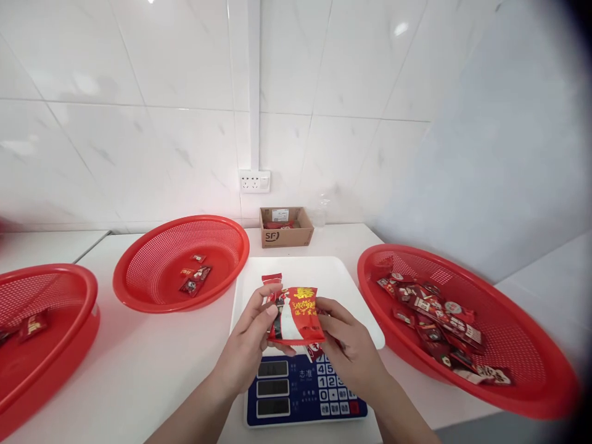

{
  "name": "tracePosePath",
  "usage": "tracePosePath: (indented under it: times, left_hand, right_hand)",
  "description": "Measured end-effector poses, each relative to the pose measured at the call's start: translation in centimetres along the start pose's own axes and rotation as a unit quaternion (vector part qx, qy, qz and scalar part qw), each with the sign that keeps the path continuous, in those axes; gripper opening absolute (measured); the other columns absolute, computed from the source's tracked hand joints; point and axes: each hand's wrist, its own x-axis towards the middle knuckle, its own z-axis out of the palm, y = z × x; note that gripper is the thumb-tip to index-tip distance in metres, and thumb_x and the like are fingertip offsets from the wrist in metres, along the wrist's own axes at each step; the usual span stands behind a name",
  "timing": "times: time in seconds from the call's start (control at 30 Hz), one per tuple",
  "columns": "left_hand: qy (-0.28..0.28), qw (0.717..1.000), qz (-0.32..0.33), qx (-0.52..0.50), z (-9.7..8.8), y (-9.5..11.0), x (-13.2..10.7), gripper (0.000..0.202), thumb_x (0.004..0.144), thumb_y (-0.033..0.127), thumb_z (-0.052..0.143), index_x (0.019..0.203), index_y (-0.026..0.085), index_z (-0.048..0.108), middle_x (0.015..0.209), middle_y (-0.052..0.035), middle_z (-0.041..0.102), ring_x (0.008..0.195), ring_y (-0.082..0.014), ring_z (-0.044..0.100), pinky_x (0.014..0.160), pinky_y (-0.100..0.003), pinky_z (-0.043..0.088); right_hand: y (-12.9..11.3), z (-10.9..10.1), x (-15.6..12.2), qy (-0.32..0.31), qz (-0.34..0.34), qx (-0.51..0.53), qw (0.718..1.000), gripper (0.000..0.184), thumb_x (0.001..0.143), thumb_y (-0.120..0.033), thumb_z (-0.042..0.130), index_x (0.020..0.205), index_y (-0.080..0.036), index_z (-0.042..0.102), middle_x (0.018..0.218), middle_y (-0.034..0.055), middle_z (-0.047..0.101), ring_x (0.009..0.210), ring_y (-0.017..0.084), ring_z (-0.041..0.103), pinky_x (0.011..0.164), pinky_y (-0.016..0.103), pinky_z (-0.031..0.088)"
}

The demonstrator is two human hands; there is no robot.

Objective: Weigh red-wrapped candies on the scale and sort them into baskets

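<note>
A red snack packet [303, 314] with yellow characters and a white patch is held up between both hands. My left hand [250, 333] grips its left side, thumb on the front. My right hand [349, 339] closes on its right edge, its fingertips partly hidden behind the packet. A smaller dark red packet [315, 351] pokes out below, by my right fingers. Behind my left fingertips shows another red packet [272, 279]; whether it is held or lying is hidden. Beneath both hands is a weighing scale with a white platform [342, 287] and a blue keypad panel [305, 394].
To the right, a red plastic basket [522, 320] holds many wrapped snacks. Two more red baskets, one at centre left [152, 246] and one at far left [69, 351], hold a few packets. A small cardboard box [291, 237] stands by the tiled wall, below a socket [254, 181].
</note>
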Motion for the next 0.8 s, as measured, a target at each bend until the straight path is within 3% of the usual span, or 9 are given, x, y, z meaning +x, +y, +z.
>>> tracePosePath:
  times: [0.17,0.27,0.33,0.43,0.53,0.67,0.8]
  left_hand:
    - [-0.003,0.999,0.034,-0.003,0.3,-0.4,0.1,0.048,0.083,0.036,0.06,0.127,0.028,0.041,0.107,-0.0045,0.063,0.074,-0.0114,0.059,0.062,-0.022,0.05]
    - [0.017,0.996,0.088,0.021,0.6,-0.7,0.2,0.062,0.083,0.034,0.061,0.136,0.031,0.029,0.108,-0.0051,0.064,0.085,-0.0151,0.061,0.073,-0.026,0.05]
    - [0.026,0.994,0.1,0.037,0.9,-0.9,0.1,0.066,0.082,0.035,0.063,0.137,0.031,0.027,0.112,-0.0063,0.063,0.095,-0.0178,0.061,0.08,-0.029,0.05]
    - [0.017,0.994,0.091,0.054,1.2,-1.0,0.0,0.063,0.079,0.035,0.065,0.134,0.03,0.034,0.118,-0.0064,0.061,0.104,-0.0193,0.058,0.087,-0.03,0.048]
    - [0.003,0.995,0.058,0.085,1.0,-0.9,0.1,0.051,0.077,0.038,0.067,0.122,0.025,0.049,0.11,-0.0061,0.064,0.097,-0.0195,0.06,0.084,-0.029,0.048]
    - [-0.001,0.994,0.031,0.107,0.5,-1.0,0.4,0.031,0.078,0.043,0.065,0.097,0.018,0.062,0.086,-0.0027,0.067,0.079,-0.0158,0.06,0.073,-0.026,0.048]
    - [0.034,0.99,0.078,0.11,0.5,-1.2,0.6,0.024,0.079,0.039,0.065,0.091,0.018,0.064,0.079,-0.0004,0.066,0.075,-0.0138,0.056,0.071,-0.024,0.046]
  right_hand:
    - [-0.3,-0.6,-0.6,-0.021,0.071,0.091,0.993,0.026,0.087,-0.034,0.053,0.111,-0.03,0.062,0.121,0.0067,0.057,0.111,0.022,0.056,0.092,0.034,0.047]
    - [-0.4,-0.6,-0.9,-0.032,0.145,0.175,0.973,0.041,0.081,-0.046,0.06,0.116,-0.026,0.055,0.112,0.0069,0.062,0.101,0.022,0.06,0.087,0.034,0.048]
    - [-0.3,-0.4,-1.0,-0.025,0.178,0.198,0.964,0.042,0.079,-0.052,0.059,0.11,-0.023,0.055,0.1,0.006,0.065,0.09,0.02,0.062,0.079,0.032,0.049]
    - [-0.2,-0.2,-1.0,0.011,0.209,0.183,0.961,0.032,0.084,-0.053,0.052,0.088,-0.021,0.056,0.08,0.0017,0.063,0.072,0.016,0.059,0.065,0.027,0.047]
    - [-0.2,-0.4,-0.9,0.005,0.22,0.158,0.963,0.031,0.086,-0.049,0.049,0.074,-0.021,0.054,0.068,-0.0022,0.057,0.061,0.013,0.051,0.057,0.024,0.041]
    - [-0.4,-0.7,-0.8,-0.012,0.219,0.145,0.965,0.029,0.085,-0.046,0.052,0.072,-0.02,0.054,0.065,-0.0035,0.053,0.059,0.011,0.046,0.057,0.023,0.038]
    - [-0.7,-0.6,-0.9,-0.008,0.225,0.167,0.96,0.027,0.083,-0.048,0.056,0.082,-0.02,0.056,0.072,-0.0027,0.056,0.065,0.012,0.049,0.061,0.023,0.039]
